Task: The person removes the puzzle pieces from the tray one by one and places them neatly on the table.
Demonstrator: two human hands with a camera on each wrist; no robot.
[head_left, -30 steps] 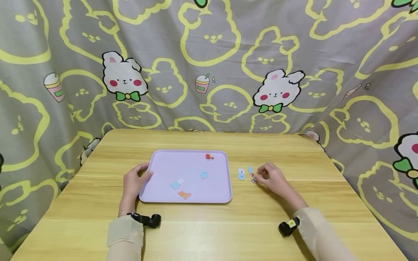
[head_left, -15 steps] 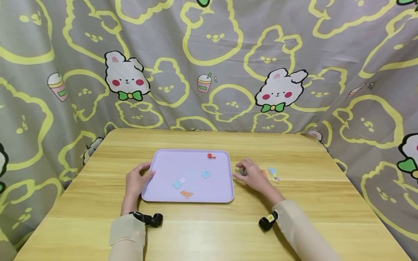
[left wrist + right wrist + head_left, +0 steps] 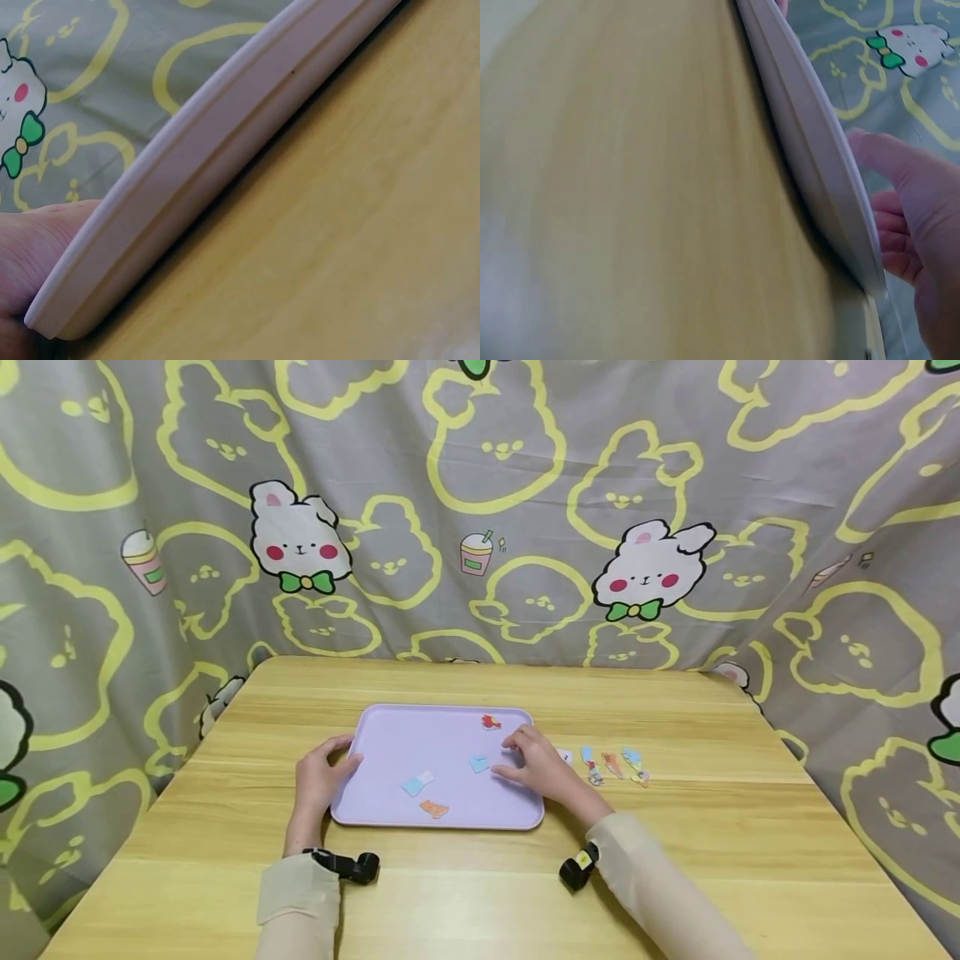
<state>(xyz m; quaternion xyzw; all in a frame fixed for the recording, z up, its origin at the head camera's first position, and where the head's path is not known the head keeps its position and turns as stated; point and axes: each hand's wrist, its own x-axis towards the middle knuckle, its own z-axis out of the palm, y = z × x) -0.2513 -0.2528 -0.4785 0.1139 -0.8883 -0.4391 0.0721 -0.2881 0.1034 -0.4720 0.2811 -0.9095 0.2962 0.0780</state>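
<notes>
My left hand (image 3: pixel 321 777) holds the left rim of a lilac tray (image 3: pixel 390 735), its thumb over the edge; the left wrist view shows the tray's side wall (image 3: pixel 195 150). My right hand (image 3: pixel 542 766) hovers over the tray's right part, thumb and fingers apart, nothing visible between them. Nearest to its fingertips lies a light blue puzzle piece (image 3: pixel 479 764). Also on the tray are a red piece (image 3: pixel 491 722), a blue-and-white piece (image 3: pixel 417 783) and an orange piece (image 3: pixel 434 810). In the right wrist view the right hand (image 3: pixel 922 210) appears beyond the tray rim.
Right of the tray, several small pieces lie on the wooden table (image 3: pixel 465 893): a white one (image 3: pixel 565 757) partly behind my right hand, a blue one (image 3: pixel 588 753), an orange one (image 3: pixel 612 765) and a blue-yellow one (image 3: pixel 633 760). A patterned curtain (image 3: pixel 405 635) hangs behind.
My right hand has moved left from the pieces beside the tray to over the tray, uncovering those pieces. My left hand stays at the tray's left rim. The head view has shifted slightly.
</notes>
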